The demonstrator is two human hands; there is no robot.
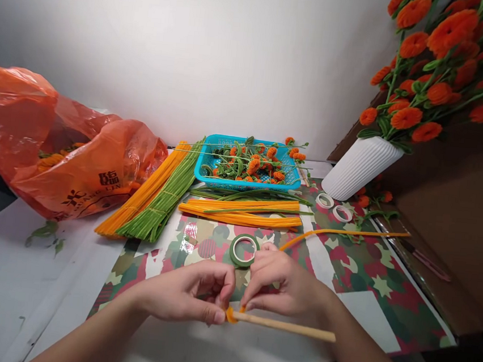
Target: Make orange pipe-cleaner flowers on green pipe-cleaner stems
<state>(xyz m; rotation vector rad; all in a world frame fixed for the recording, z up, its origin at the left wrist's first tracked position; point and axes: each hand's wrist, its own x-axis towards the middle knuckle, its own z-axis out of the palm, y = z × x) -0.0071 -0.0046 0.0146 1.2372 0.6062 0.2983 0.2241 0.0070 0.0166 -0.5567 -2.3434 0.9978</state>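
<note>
In the head view, the left hand (190,293) reaches in from the near left, its forearm slanting away to the far right. Its thumb lies stretched toward the right, and the index finger bends over to meet it; these two pinch the left end of a wooden stick (287,326), while the other fingers curl loosely behind. The stick runs level toward the right, its bare end lying across the view of the right forearm.

The right hand (281,281) comes from the near right, back of the hand uppermost, fingers turned toward the left and down. Thumb and index are closed narrowly on an orange fuzzy strand (347,233). The strand is wound round the stick just beside the left thumb, shows again under the right fingertips, and its long tail leaves on the far side of the hand, stretching to the right. Its course inside the hand is hidden.

Just beyond the hands, a roll of green tape (235,255) lies on the patterned mat (377,254). Farther off are loose orange strands (242,218) and a blue basket (245,185).
</note>
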